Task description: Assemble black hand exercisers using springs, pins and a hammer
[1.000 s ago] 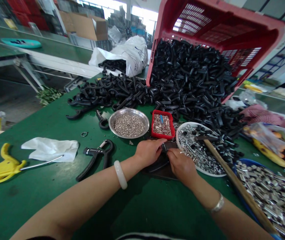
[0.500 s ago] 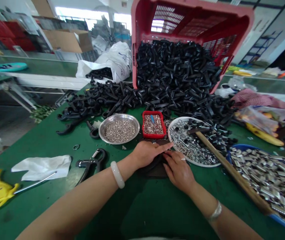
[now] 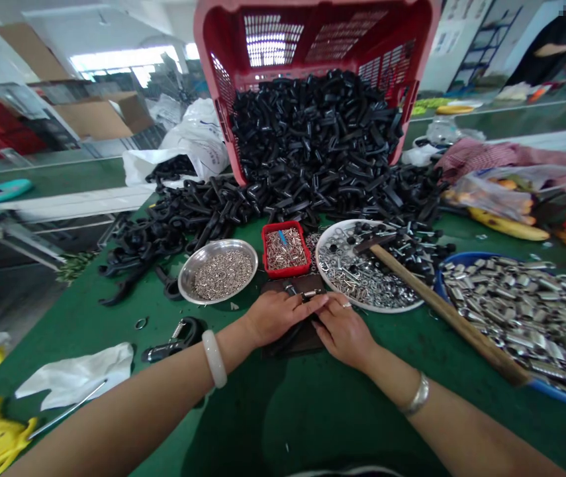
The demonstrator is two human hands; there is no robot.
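Note:
Both hands meet over a dark block (image 3: 305, 341) at the middle of the green table. My left hand (image 3: 277, 317) is closed on a black handle part (image 3: 287, 339), its index finger reaching right. Close against it, my right hand (image 3: 346, 331) has its fingers together at the part's right end; what they pinch is too small to name. A metal spring (image 3: 311, 293) shows just above the fingers. Behind the hands are a red tray (image 3: 286, 270) of small pins and a steel bowl (image 3: 218, 299) of tiny metal pieces.
A hammer (image 3: 441, 308) lies across a white plate (image 3: 392, 309) of bolts, beside a blue basin (image 3: 561, 395) of metal pieces. Black parts spill from a red crate (image 3: 235, 149). At left are a spring-fitted black tool (image 3: 176, 341), white cloth (image 3: 77, 374) and yellow-handled tool (image 3: 2, 437).
The view has shifted, with the crate now further left. My hands stay together over the block, and the spring above the fingers now shows more clearly.

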